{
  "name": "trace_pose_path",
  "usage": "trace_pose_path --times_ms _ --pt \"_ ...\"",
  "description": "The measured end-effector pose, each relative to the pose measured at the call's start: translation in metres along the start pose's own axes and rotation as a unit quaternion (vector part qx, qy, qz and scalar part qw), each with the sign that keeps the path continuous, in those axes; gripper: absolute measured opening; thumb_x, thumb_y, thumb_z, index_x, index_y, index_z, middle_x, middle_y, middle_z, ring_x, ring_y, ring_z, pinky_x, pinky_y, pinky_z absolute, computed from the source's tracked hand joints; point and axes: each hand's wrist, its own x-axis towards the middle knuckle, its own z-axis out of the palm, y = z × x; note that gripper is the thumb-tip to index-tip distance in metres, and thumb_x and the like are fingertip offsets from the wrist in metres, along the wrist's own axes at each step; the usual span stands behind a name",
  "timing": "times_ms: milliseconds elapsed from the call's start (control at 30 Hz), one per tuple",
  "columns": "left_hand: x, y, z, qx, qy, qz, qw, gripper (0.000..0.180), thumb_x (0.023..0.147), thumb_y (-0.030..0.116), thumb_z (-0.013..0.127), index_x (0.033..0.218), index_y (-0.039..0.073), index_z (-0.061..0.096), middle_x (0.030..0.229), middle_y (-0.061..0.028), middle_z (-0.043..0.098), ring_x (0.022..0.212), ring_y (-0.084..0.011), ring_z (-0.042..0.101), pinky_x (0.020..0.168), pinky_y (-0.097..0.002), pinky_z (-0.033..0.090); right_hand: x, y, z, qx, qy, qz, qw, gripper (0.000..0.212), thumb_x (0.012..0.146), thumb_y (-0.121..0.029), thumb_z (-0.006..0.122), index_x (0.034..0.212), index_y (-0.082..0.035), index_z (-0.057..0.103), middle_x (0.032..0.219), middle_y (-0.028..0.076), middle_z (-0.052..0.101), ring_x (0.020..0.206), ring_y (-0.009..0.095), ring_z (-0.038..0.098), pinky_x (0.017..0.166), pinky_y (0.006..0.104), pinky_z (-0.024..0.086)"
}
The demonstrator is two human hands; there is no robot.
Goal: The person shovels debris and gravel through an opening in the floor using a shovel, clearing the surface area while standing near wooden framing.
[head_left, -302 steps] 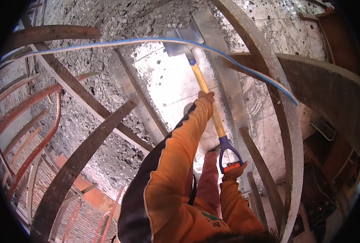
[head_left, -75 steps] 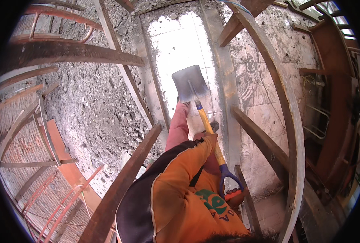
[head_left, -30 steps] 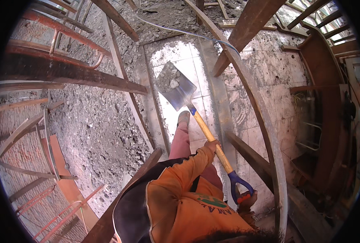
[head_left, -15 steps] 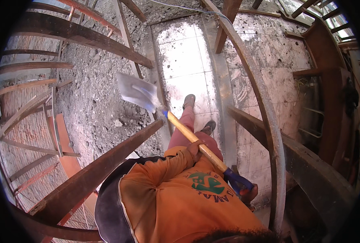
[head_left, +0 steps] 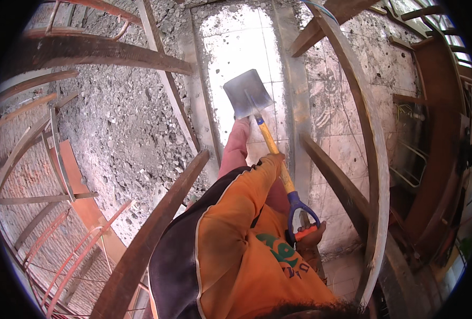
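Observation:
A shovel (head_left: 268,134) with a square metal blade, a yellow wooden shaft and a blue D-shaped handle stretches forward in front of my body. My left hand (head_left: 277,158) is closed around the middle of the shaft. At the rear end, my right hand (head_left: 311,235) wraps the orange-red crossbar of the handle. The blade hangs over the white tiled floor (head_left: 240,50), where no load shows on it, and it hides my forward foot. My left sleeve crosses in front of my torso.
Grey rubble (head_left: 135,122) spreads over the ground to the left. Dark wooden beams (head_left: 156,220) stand close on my left, with a curved beam (head_left: 361,101) on the right. Red metal rods (head_left: 90,252) lie at lower left. Brown wooden furniture (head_left: 440,69) stands far right.
The shovel blade has swung right, from above the rubble edge to over the white tiles. The shaft now points more straight ahead, and my left arm reaches farther across.

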Motion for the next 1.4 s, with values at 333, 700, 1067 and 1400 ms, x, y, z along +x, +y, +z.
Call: trace_pose_path --times_ms 333,700,1067,1400 --pt "0.031 0.334 -0.174 0.199 0.178 0.184 0.946 0.036 0.076 0.024 0.063 0.090 -0.009 0.055 0.068 -0.0132 0.059 0.059 -0.0244 0.057 0.057 -0.0370 0.048 0.002 0.043 0.343 0.048 -0.014 0.116 0.992 0.044 0.081 -0.056 0.043 0.072 -0.013 0.040 0.058 0.001 0.036 0.049 0.017 0.041 0.047 0.0328 0.039" --pt "0.120 0.411 -0.225 0.053 0.287 0.323 0.900 0.050 0.067 0.004 0.067 0.105 -0.007 0.037 0.071 -0.0148 0.052 0.053 -0.0233 0.056 0.044 -0.0345 0.046 0.127 0.129 0.392 0.144 -0.169 0.087 0.971 0.044 0.082 -0.056 0.038 0.067 -0.015 0.039 0.054 -0.001 0.034 0.045 0.015 0.033 0.044 0.0300 0.035" --pt "0.039 0.371 -0.137 0.170 0.240 0.181 0.938 0.033 0.076 0.023 0.060 0.103 0.008 0.050 0.086 -0.0103 0.060 0.077 -0.0242 0.059 0.065 -0.0324 0.048 0.103 0.076 0.345 0.085 -0.023 0.031 0.996 0.045 0.085 -0.052 0.035 0.065 -0.013 0.040 0.053 -0.001 0.036 0.045 0.014 0.035 0.044 0.0289 0.035" --pt "-0.112 0.106 -0.002 -0.048 0.063 0.216 0.973 0.026 0.060 0.012 0.071 0.072 -0.005 0.055 0.064 -0.0141 0.057 0.054 -0.0230 0.057 0.045 -0.0346 0.044 0.028 -0.018 0.021 0.023 -0.082 -0.077 0.993 0.049 0.083 -0.055 0.036 0.062 -0.012 0.041 0.050 0.002 0.035 0.046 0.016 0.037 0.047 0.0290 0.036"
